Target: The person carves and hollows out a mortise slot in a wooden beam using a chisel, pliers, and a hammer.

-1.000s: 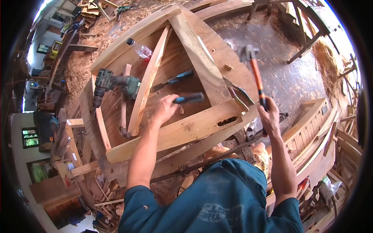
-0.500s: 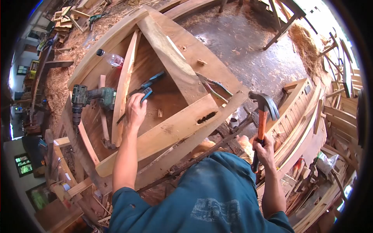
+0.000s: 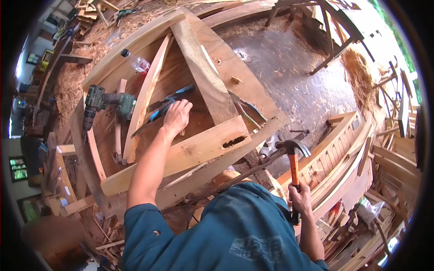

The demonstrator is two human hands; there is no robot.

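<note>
My left hand is over the wooden frame, fingers bent and a little apart, with nothing visible in them. Just left of it, a blue-handled tool with a dark blade, like a chisel, lies on the panel; another blue-handled tool lies beyond it. My right hand is closed around the lower handle of a claw hammer, held upright with its head at the top. The wooden frame has a dark slot in its near rail.
A green cordless drill, a bottle with red liquid and a wooden-handled hammer lie on the panel's left. Pliers-like handles lie to the right. A slatted wooden piece stands right; sawdust covers the floor beyond.
My left hand has moved right, off the blue-handled chisel-like tool, which now lies on the panel. My right hand and the claw hammer have shifted slightly down and left as the view moved.
</note>
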